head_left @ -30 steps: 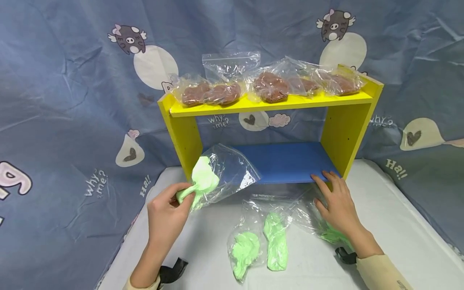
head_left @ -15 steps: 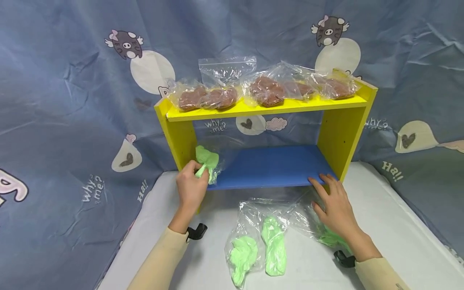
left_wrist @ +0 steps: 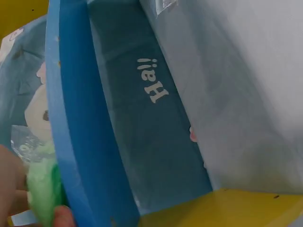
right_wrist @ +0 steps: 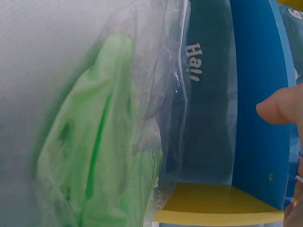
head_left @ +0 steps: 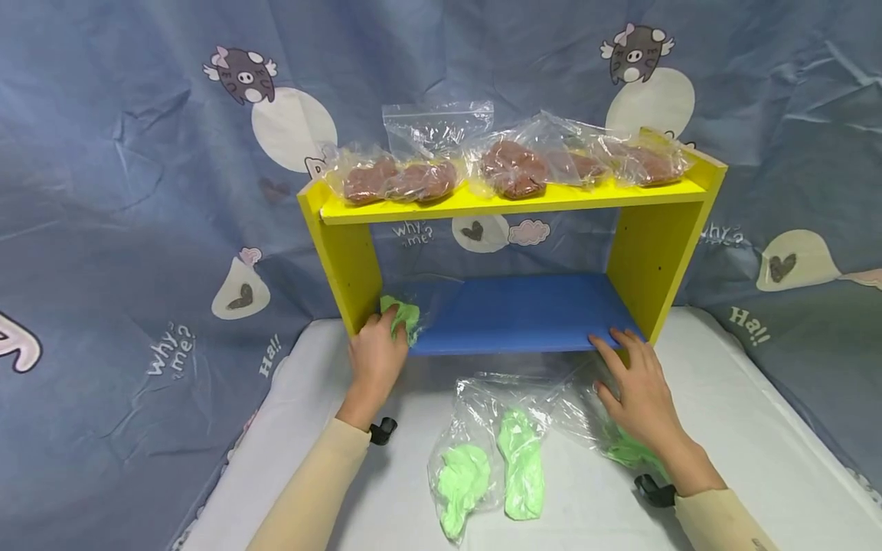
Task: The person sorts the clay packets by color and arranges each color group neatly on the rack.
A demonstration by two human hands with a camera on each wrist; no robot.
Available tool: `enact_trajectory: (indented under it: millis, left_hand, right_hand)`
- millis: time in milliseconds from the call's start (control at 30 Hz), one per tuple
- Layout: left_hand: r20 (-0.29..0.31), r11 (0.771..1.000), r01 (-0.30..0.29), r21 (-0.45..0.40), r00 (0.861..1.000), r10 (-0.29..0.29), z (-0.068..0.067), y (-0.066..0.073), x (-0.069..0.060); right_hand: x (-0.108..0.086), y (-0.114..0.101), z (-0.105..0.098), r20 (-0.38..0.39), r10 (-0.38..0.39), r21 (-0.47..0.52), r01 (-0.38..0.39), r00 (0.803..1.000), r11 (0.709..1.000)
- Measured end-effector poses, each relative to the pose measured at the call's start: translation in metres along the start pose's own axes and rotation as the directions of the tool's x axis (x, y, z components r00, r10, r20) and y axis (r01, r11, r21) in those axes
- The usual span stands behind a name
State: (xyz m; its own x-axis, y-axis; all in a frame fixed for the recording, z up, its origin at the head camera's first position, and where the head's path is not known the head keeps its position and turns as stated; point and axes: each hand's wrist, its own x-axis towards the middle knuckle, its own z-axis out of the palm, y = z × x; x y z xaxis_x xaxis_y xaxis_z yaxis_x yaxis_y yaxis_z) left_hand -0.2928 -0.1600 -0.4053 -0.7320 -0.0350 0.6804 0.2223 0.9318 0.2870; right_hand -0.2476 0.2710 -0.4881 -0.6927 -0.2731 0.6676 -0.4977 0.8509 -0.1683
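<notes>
– What is being held by the left hand [head_left: 377, 352]?

– A clear bag with a green lump [head_left: 403, 312] is being gripped, the thumb and fingers being bent narrowly about it.

– And where is that bag being held?

– It is being held at the left end of the blue shelf [head_left: 530, 306], just beside the yellow side wall [head_left: 347, 268]. Whether all its weight is being borne by the shelf cannot be told.

– Is anything being gripped by the right hand [head_left: 644, 394]?

– Nothing; its fingers are being spread wide, and the shelf's front edge is being touched near the right end.

– What is being borne by the white table [head_left: 406, 505]?

– A round green bag [head_left: 465, 478], a long green bag [head_left: 521, 467] and a third green bag [right_wrist: 94, 142], which is being partly hidden by the right arm in the head view.

– And higher up?

– A row of brown bags [head_left: 513, 170] is being carried by the yellow top board [head_left: 551, 200].
</notes>
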Motion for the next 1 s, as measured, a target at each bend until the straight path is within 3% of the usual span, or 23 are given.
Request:
enact_trajectory:
  millis: [133,233,367,633,833,1000]
  left_hand:
    - [0.001,0.993,-0.115,0.039,0.993,0.115,-0.004,-0.001,-0.012]
    - [0.044,0.979,-0.205,0.018,0.978,0.204,-0.006,-0.002,-0.019]
    - [0.093,0.961,-0.277,-0.020,0.956,0.277,-0.005,-0.005,-0.026]
    - [0.157,0.938,-0.326,0.122,0.939,0.306,-0.003,-0.010,-0.040]
    - [0.111,0.940,-0.309,0.144,0.949,0.295,0.001,-0.007,-0.027]
    - [0.148,0.952,-0.279,0.129,0.954,0.260,0.001,-0.007,-0.027]
  right_hand:
    - [-0.002,-0.001,0.001,0.006,0.004,0.005,-0.004,1.000,1.000]
    - [-0.003,-0.002,0.001,0.004,0.008,0.006,-0.008,1.000,1.000]
    - [-0.006,-0.002,0.001,0.001,0.008,0.011,-0.008,1.000,1.000]
    - [-0.013,-0.001,-0.002,0.028,0.002,0.005,-0.002,1.000,1.000]
    - [-0.002,0.001,-0.006,0.017,0.004,0.017,-0.004,1.000,1.000]
    - [-0.001,0.000,-0.004,0.020,-0.002,0.026,0.002,1.000,1.000]
